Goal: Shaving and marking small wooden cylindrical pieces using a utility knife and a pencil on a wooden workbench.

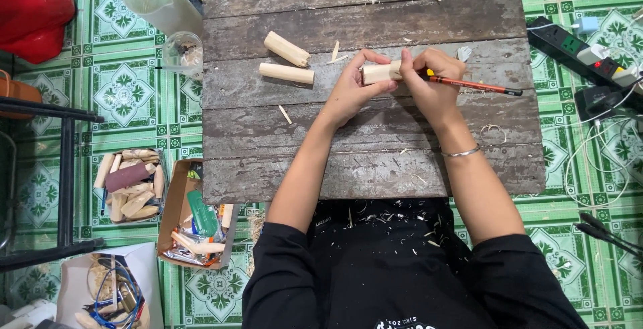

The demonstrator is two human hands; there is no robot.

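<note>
The left hand (349,92) wraps its fingers around a short, pale, round wooden peg (382,72), thumb and fingertips pinching it so it lies roughly level above the weathered grey plank table (375,161). The right hand (434,81) meets the peg's right end, its fingers pressed together around a thin red-brown pencil (477,86) whose tip rests against the wood; the pencil's shaft runs out toward 3 o'clock, ending in a dark cap. A slim silver bangle (461,152) circles the right wrist.

At 9 o'clock from the held peg, near but apart from it, lie two more pale wooden cylinders (287,61), one tilted above the other, both flat on the planks. Light wood shavings (337,51) are scattered across the boards and over the black shirt (375,269) at 6 o'clock.

Off the table's left edge, at 10 o'clock, stand clear plastic cups (181,53) on the green patterned tile floor (127,94). At 7 o'clock sit an open cardboard box (175,202) of tools and a small tray of carved wooden pieces (130,185). At 2 o'clock, a black power strip (569,46) with plugs and white cables lies on the tiles.
</note>
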